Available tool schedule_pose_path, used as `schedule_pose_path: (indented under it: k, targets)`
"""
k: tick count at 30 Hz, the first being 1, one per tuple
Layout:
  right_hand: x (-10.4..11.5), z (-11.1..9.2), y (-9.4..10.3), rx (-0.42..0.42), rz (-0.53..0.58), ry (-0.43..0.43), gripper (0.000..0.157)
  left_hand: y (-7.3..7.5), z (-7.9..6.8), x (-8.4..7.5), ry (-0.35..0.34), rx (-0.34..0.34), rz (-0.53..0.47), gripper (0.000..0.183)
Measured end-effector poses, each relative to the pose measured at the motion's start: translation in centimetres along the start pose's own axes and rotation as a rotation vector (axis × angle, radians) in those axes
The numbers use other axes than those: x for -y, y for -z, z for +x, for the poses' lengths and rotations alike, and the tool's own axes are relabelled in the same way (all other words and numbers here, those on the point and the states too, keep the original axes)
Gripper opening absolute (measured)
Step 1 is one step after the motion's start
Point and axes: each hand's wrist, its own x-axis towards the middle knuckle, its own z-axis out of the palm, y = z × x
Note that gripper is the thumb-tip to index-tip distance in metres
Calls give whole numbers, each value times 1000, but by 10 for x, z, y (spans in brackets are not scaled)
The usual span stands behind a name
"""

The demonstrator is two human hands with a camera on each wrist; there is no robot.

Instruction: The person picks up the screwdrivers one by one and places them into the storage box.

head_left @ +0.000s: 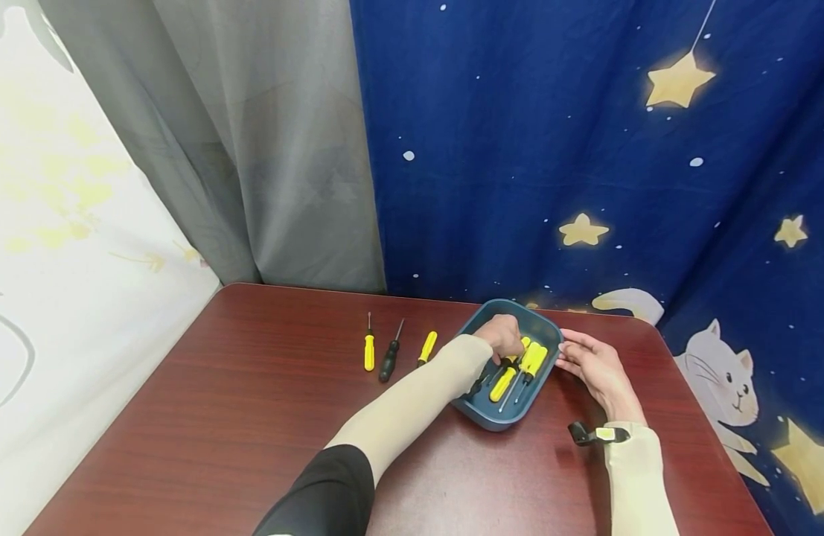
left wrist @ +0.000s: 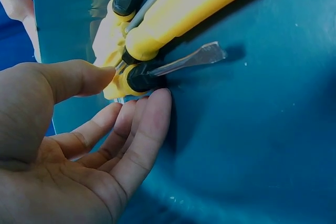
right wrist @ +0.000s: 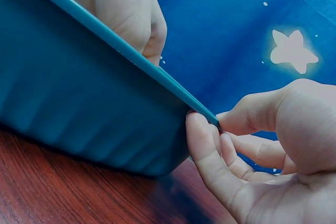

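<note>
A blue curtain [head_left: 478, 186] hangs behind the red-brown table [head_left: 251, 417], and both run out of the head view. My left sleeve [head_left: 412, 402] crosses the table and covers part of the blue bin [head_left: 493, 424], whose near left side I see only in part. My right hand [head_left: 599, 372] pinches the bin's rim at the right, thumb over the edge and fingers against the outer wall.

My left hand [head_left: 504, 335] is down inside the bin, its fingertips out of sight from above. In the left wrist view thumb and curved fingers stand close together, either side of a flat-bladed screwdriver [left wrist: 144, 78]; I cannot tell whether they grip it. Its yellow handle lies between them, partly hidden, the blade pointing away past my fingertips. Beside it, a larger yellow handle [left wrist: 194, 11] is cut off by the top edge.

Left of the bin, on the table, lie a black screwdriver [head_left: 388, 362], a slim yellow screwdriver [head_left: 369, 352], and a yellow-handled tool [head_left: 427, 347] whose lower end my sleeve hides.
</note>
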Motion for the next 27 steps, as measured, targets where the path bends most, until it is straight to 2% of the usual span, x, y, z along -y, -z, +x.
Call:
schedule_pose_path:
  k: [10,16,20,21,23,27]
  targets:
    - [0,-1,0,1,5,6,53,3,-8,-3,-3,-36,46,47]
    - [0,-1,0,6,9,8,53,7,-9,-8,-22,-22,52,51]
    - [-1,-1,0,6,9,11,54,9,-16,-9,-73,-62,50,28]
    - [-1,-1,0,6,9,12,54,10,-19,-10,-83,-73,49,29]
    - [-1,-1,0,6,9,12,54,11,-24,-10,-100,-93,47,44]
    - [-1,-1,0,7,3,6,55,12,-28,-10,-136,-80,81,55]
